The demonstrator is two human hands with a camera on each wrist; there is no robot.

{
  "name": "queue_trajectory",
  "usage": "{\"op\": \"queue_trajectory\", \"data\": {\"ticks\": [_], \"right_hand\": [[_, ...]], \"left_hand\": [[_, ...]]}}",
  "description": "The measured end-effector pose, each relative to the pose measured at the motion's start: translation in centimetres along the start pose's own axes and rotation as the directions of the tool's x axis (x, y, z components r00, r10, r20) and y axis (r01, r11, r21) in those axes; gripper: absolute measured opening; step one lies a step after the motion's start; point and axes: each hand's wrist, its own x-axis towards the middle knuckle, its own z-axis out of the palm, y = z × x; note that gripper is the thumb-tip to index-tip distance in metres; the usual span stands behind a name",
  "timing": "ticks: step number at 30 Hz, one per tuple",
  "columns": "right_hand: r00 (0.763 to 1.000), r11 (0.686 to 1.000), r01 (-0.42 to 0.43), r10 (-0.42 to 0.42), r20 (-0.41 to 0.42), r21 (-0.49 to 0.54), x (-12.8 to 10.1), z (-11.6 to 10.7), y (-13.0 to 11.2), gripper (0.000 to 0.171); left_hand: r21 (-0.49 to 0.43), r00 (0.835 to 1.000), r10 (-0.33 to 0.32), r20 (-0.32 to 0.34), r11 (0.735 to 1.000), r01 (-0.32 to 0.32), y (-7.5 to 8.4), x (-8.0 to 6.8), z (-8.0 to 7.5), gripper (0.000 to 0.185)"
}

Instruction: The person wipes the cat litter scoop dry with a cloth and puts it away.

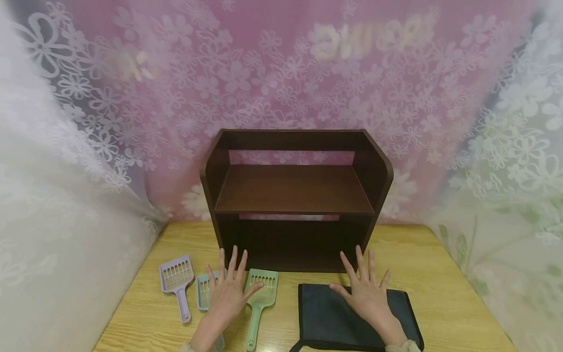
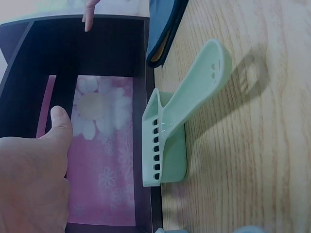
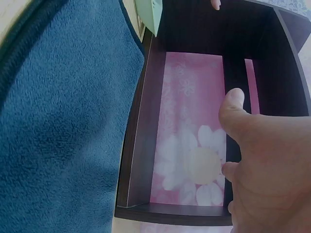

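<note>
My left hand (image 1: 228, 288) is spread flat with straight fingers above a blue slotted scoop (image 1: 203, 289), between a lilac scoop (image 1: 177, 278) and a green scoop (image 1: 260, 298). The green scoop (image 2: 180, 121) lies just beside my left thumb (image 2: 60, 121). My right hand (image 1: 367, 291) is spread flat with straight fingers over a dark blue fleece pouch (image 1: 327, 320). The pouch (image 3: 63, 121) fills the left of the right wrist view beside my right thumb (image 3: 235, 109). Neither hand grips anything.
A dark brown two-tier wooden shelf (image 1: 294, 195) stands at the back of the wooden table (image 1: 440, 293), open toward me. Floral sheer curtains hang behind and on both sides. The table's front edge lies near my wrists.
</note>
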Motion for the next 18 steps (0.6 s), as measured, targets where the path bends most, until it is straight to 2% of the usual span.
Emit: {"op": "queue_trajectory", "data": {"ticks": [5,10,18], "right_hand": [[0.999,1.0,0.019,-0.019,-0.033,0.016,0.1,0.2,-0.1,0.091],[0.996,0.998,0.049,-0.046,-0.078,0.039,0.2,0.4,-0.3,0.093],[0.998,0.999,0.044,-0.043,-0.049,0.022,0.5,0.1,-0.5,0.091]], "left_hand": [[-0.028,0.999,0.024,-0.047,0.999,-0.026,0.1,-0.1,-0.4,0.095],[-0.045,0.998,0.029,-0.047,0.999,-0.031,0.3,-0.1,-1.1,0.095],[-0.023,0.999,0.028,-0.034,0.999,-0.029,0.0,0.2,-1.4,0.094]]}}
